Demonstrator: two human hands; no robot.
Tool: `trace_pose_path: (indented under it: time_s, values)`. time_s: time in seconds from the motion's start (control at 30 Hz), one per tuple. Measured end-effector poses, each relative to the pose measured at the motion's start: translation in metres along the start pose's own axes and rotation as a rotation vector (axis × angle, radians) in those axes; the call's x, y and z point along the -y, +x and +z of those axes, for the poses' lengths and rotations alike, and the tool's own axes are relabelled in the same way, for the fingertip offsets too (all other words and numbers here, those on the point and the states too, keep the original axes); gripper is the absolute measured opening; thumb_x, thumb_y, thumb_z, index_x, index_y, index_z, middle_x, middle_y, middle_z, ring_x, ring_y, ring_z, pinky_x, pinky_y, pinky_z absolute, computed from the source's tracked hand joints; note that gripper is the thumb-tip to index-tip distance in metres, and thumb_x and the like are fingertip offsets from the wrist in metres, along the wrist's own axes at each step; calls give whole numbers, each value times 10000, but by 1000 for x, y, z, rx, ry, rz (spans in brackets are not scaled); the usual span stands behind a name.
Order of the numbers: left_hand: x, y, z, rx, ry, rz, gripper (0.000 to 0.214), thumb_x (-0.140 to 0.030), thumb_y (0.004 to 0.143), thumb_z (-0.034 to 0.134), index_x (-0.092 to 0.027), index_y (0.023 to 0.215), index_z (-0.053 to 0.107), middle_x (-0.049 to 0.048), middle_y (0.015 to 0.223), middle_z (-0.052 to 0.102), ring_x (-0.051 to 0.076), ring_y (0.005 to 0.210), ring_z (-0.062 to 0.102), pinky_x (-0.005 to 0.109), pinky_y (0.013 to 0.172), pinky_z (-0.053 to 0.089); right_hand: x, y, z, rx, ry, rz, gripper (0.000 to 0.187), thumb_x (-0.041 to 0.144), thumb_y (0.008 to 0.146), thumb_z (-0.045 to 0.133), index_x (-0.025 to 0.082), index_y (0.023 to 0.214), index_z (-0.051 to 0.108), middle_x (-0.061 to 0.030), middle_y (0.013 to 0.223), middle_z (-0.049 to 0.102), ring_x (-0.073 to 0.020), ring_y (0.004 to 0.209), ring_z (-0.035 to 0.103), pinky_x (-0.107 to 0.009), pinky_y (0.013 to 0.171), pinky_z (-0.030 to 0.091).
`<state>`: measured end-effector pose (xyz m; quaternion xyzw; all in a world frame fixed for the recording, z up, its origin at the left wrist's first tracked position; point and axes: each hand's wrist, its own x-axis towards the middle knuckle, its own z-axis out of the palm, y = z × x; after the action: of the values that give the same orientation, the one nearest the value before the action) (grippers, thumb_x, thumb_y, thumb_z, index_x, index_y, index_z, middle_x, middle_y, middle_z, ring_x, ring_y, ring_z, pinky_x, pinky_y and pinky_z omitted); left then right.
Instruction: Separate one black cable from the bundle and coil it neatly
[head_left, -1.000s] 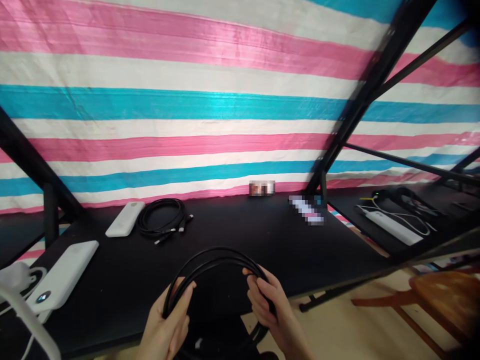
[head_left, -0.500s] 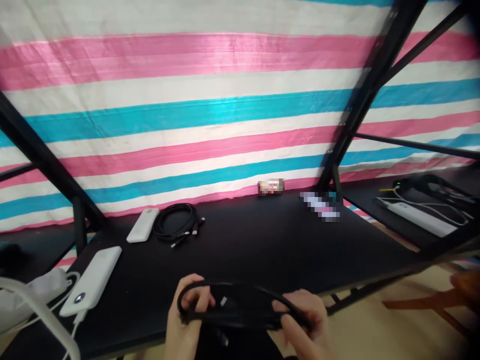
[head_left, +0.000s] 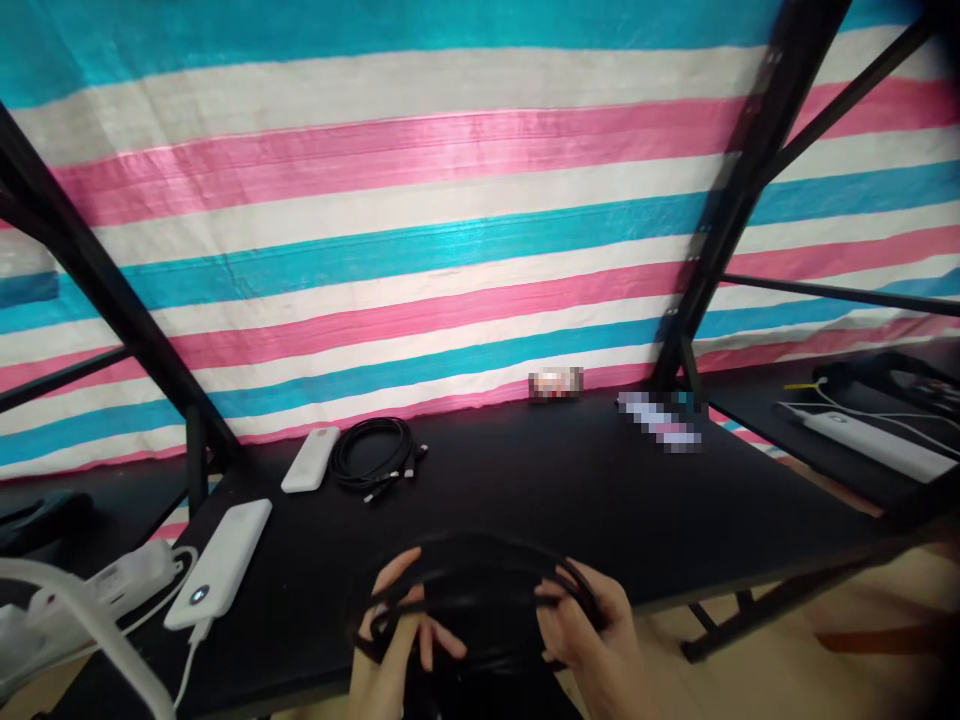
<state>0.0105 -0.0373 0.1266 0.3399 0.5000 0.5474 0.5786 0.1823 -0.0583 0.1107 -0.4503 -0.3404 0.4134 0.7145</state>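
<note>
A coil of black cable (head_left: 480, 572) hangs between both my hands just above the near edge of the black table (head_left: 570, 490). My left hand (head_left: 394, 640) has its fingers threaded through the left side of the loops, partly spread and blurred. On the right side of the coil, my right hand (head_left: 592, 635) is closed around the strands. Farther back on the table lies a second coiled black cable (head_left: 375, 462) with several plug ends, beside a white power bank (head_left: 310, 459).
Another white power bank (head_left: 220, 563) with a lit button lies at the table's left edge, a white cord running from it. Black frame posts rise at left and right. A neighbouring table at right carries a white power strip (head_left: 874, 444) and cables. A striped tarp hangs behind.
The view has shifted, so the table items sit further right and higher. The coil has gone from a raised round loop to a flatter bundle, and my left fingers have pushed through it.
</note>
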Motion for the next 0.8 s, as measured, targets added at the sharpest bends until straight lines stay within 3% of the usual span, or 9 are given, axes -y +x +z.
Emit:
trace_pose_path:
  time_s: [0.07,0.17,0.33,0.4,0.5,0.6,0.67,0.73,0.8]
  values:
    - [-4,-5,-4,18,28,-33,496,-556,700,713,-175,995,593,-92,341,443,179,413,604,253,517,456,6,2,10,-11,-33,79,388,455,648,816,227,922,661,15,645,559,-61,371,370,-207,305,315]
    - [-9,-12,-8,4,-8,-83,470,-592,637,742,-205,861,596,-103,342,400,132,312,492,227,409,371,17,8,19,100,-166,127,425,451,735,750,238,1077,613,60,648,498,-34,357,339,-174,302,328]
    - [-12,-19,-9,39,14,-114,439,-581,622,765,-206,657,540,-118,350,328,40,282,290,207,389,338,34,12,17,136,-372,-80,471,321,749,745,283,1194,595,17,773,581,-113,619,593,-185,525,515]
    - [-10,-22,-7,26,20,-149,447,-574,613,776,-202,655,532,-125,353,314,24,298,260,189,384,302,40,10,17,223,-464,-125,482,293,720,764,288,1186,638,-18,865,630,-149,749,645,-195,599,541]
    - [-9,-27,-5,-103,-42,-221,516,-569,537,818,-206,810,575,-124,412,367,37,350,328,184,404,305,49,5,23,378,-566,-165,560,280,683,790,335,1222,647,-31,958,655,-156,770,655,-168,532,516]
    - [-12,-31,-5,-182,-80,-270,649,-573,456,847,-201,903,561,-138,417,359,34,368,320,182,419,302,53,1,28,373,-573,-252,436,273,770,707,351,1198,672,-26,909,665,-138,690,629,-166,470,475]
    - [-14,-32,-7,-74,-67,-278,600,-558,510,835,-192,894,554,-151,397,312,19,359,252,174,413,248,51,2,30,317,-586,-289,326,261,823,646,337,1134,709,-26,870,676,-130,635,604,-181,451,453]
    - [-17,-31,-11,113,-57,-264,480,-523,592,813,-188,811,548,-151,404,269,8,358,197,181,411,184,47,4,30,281,-609,-318,279,254,837,633,327,1090,726,-21,853,687,-125,599,584,-196,439,431]
    - [-19,-30,-15,223,-75,-237,424,-480,628,810,-184,739,528,-127,459,308,-1,378,201,189,432,178,42,6,29,266,-624,-343,259,250,844,631,323,1072,729,-16,853,696,-121,580,570,-210,436,415]
